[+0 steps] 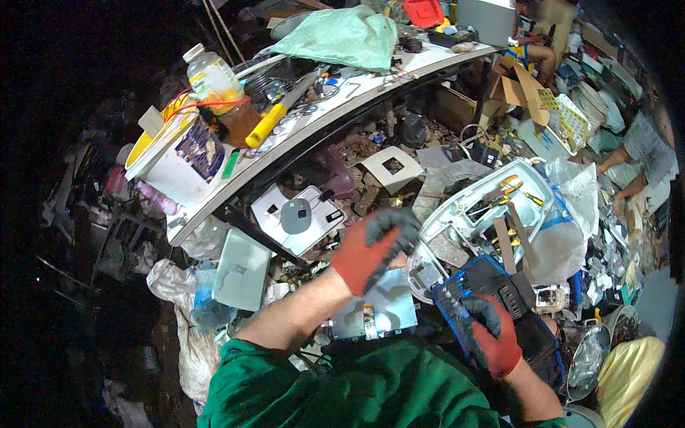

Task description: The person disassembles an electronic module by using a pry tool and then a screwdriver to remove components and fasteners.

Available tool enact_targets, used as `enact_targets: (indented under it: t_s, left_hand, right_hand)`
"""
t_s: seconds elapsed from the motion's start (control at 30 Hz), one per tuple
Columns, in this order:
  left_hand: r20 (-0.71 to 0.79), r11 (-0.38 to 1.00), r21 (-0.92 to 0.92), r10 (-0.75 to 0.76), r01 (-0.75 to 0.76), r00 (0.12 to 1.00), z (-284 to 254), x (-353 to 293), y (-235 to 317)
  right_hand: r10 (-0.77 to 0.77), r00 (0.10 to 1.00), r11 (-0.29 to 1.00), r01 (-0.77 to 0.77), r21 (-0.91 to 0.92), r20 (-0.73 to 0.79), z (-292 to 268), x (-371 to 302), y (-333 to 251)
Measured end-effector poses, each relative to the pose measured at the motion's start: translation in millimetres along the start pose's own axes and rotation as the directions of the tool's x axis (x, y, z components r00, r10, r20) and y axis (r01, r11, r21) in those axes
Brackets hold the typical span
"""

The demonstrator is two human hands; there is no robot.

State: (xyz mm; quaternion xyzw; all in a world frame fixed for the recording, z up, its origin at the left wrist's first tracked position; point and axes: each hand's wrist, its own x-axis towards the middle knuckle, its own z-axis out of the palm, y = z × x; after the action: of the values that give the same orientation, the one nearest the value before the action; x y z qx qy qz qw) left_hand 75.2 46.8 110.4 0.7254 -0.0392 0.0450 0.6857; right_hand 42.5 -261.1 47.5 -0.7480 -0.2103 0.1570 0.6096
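Note:
My left hand [374,250], in a red and black work glove, is raised above a flat silver metal box [389,307]. Its fingers are curved and blurred, and I cannot make out anything in them. My right hand [492,334], gloved alike, rests over an unfolded black tool case [510,289] with blue trim and slotted rows. Its fingers and thumb are bent together at the case's left part; what they pinch is too small to name. Beyond the case lies a pale plastic housing [524,171] holding yellow-handled pliers [510,187] and strips of cardboard or wood.
A white bench [328,107] runs along the far left, carrying a white bucket [178,157], bottle [214,75], yellow-handled tool [267,125] and green bag [339,36]. Scrap covers the ground, including a square white panel [392,170]. Another person's arm [628,171] shows at far right.

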Motion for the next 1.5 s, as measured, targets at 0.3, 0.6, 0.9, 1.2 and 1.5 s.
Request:
enact_targets:
  t_s: [0.3,0.6,0.9,1.2,1.5]
  left_hand:
    - [-0.529,0.430,0.840,0.521,0.330,0.669,-198.5,-21.6,50.8]
    - [-0.620,0.061,0.784,0.135,0.618,0.773,-236.0,37.7,79.6]
    - [-0.555,-0.086,0.812,0.195,0.578,0.809,-241.1,50.9,73.4]
    - [-0.603,0.938,0.323,0.307,-0.126,0.737,-167.4,-23.9,43.9]
    - [-0.101,0.811,-0.579,-0.182,0.091,0.978,52.5,-42.9,-38.5]
  right_hand:
    - [0.219,0.971,0.947,-0.188,0.262,-0.098,16.7,-28.1,31.2]
    - [0.088,0.986,0.996,-0.084,0.036,-0.143,11.7,-34.9,60.2]
    - [0.254,0.962,0.952,-0.230,0.199,-0.101,9.0,-37.7,55.0]
    - [0.131,0.991,0.971,-0.127,0.205,-0.007,15.8,-18.3,14.3]
    - [-0.002,1.000,0.967,0.010,0.254,-0.030,25.2,-18.6,-1.3]
